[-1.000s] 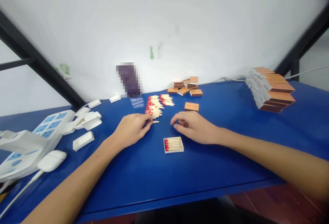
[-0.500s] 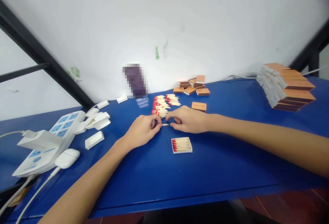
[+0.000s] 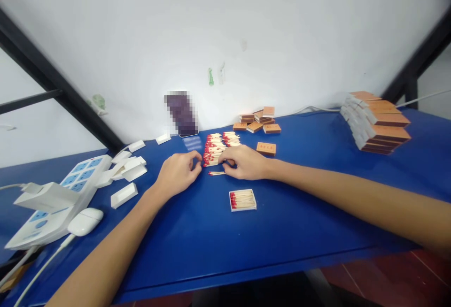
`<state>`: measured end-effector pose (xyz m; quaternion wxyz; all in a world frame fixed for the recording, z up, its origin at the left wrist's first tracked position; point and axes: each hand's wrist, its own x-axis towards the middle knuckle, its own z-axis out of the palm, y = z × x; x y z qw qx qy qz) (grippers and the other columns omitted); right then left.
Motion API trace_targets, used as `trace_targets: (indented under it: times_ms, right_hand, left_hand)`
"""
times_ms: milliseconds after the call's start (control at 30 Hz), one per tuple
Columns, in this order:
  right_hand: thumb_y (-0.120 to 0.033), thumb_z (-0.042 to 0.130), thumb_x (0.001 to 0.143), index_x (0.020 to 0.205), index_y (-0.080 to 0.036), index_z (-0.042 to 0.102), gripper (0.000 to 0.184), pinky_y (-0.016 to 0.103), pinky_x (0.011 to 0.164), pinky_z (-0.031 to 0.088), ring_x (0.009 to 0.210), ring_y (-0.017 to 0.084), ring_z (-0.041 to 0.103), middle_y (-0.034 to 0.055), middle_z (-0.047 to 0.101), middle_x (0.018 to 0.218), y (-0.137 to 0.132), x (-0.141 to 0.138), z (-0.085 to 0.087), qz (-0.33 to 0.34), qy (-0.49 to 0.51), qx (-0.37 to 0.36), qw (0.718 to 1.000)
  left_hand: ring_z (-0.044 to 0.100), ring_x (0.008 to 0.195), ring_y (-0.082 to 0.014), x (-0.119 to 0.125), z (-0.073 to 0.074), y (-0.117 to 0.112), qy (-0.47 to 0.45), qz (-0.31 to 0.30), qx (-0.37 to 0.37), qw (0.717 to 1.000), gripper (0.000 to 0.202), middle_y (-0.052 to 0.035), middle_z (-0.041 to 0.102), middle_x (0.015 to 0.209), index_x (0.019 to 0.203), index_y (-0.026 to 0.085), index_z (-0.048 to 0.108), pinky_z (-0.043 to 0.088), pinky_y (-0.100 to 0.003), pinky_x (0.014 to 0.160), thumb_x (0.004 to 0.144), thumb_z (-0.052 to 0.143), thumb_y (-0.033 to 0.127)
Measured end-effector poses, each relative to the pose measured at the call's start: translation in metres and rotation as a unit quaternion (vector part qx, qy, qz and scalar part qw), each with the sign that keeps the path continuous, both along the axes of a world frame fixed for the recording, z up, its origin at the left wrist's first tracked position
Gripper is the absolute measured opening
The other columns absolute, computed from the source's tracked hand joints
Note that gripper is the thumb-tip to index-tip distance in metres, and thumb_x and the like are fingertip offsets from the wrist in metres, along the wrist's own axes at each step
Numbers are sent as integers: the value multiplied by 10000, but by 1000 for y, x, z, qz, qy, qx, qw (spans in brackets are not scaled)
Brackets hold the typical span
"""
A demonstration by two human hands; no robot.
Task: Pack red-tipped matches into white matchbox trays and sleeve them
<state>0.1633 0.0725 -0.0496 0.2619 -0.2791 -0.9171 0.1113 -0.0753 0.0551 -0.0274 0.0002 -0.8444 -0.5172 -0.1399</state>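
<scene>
A match (image 3: pixel 215 173) with a red head points left from the fingertips of my right hand (image 3: pixel 244 162), which pinches its bare end; part of the grip is hidden. To the left, my left hand (image 3: pixel 179 173) is apart from the match, its thumb and forefinger parted with nothing between them. Just behind the hands lies a pile of loose red-headed matches (image 3: pixel 213 149), with a smaller bunch (image 3: pixel 230 138) beside it. In front of my right hand sits a white matchbox tray (image 3: pixel 243 209) holding a layer of matches, heads to the left.
Orange matchboxes (image 3: pixel 266 148) lie behind my right wrist and along the wall, with a large stack (image 3: pixel 384 119) at far right. White empty trays (image 3: pixel 124 195), a power strip (image 3: pixel 82 175) and a white charger case (image 3: pixel 85 221) with cables occupy the left. A phone-like dark object (image 3: pixel 181 112) leans on the wall.
My left hand has let go of the match and drawn back to the left, its fingers parting. My right hand has closed on the match's bare end. The whole view has shifted slightly.
</scene>
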Motion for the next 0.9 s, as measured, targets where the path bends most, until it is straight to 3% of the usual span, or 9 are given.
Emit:
trace_targets:
  times_ms: [333,567,900]
  right_hand:
    - [-251,506,934,985,-161,689,210,257,630,327,722,144,551,45,682,873,-8,1,5,17,-76,59,995]
    - [-399,545,937,954,-174,691,268,247,625,341,684,126,547,17,668,818,-6,3,5,29,-62,15,998]
    - [-402,537,939,1091,-196,725,317,261,662,371,735,146,575,42,700,887,-5,2,5,18,-66,3,998]
  left_hand:
    - [501,515,-116,2,-3,0,-77,-42,-85,993,153,49,547,579,875,185,635,351,-229,543,822,561,307]
    - [465,514,-104,0,-4,0,-108,-58,-104,987,131,55,511,564,854,181,641,349,-223,542,808,561,274]
    - [448,518,-96,-5,-9,6,-125,-60,-151,979,163,59,494,581,918,182,658,349,-217,535,791,584,252]
